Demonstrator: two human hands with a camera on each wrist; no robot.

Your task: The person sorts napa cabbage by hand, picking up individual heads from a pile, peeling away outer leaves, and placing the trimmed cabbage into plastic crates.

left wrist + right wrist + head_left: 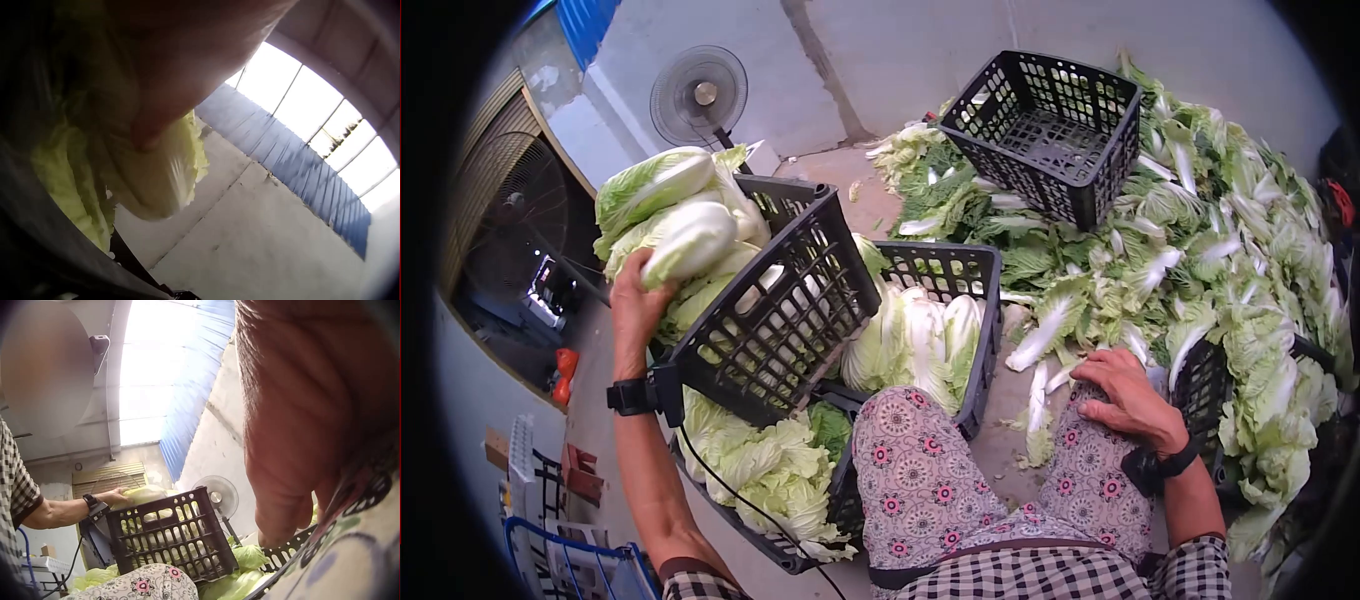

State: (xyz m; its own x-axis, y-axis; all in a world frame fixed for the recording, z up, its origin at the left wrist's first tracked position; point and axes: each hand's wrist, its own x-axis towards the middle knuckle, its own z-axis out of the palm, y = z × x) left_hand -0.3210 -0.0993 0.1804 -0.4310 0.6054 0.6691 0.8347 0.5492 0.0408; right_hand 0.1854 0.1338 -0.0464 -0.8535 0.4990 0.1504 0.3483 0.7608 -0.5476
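Hands sit well apart: the left hand [640, 302] grips a cabbage [693, 240], thumb pressed on it, while the right hand [1130, 395] rests loosely bent on the right knee [1090, 455]. Right of them, a leaf heap [1120, 285] spreads across the floor [1000, 445]. One tilted crate [845, 225] leans over a lower crate [988, 340]; its slatted wall bars the right hand's way. At its upper-left edge lies the cabbage, long axis slanting from the left hand away rightward.
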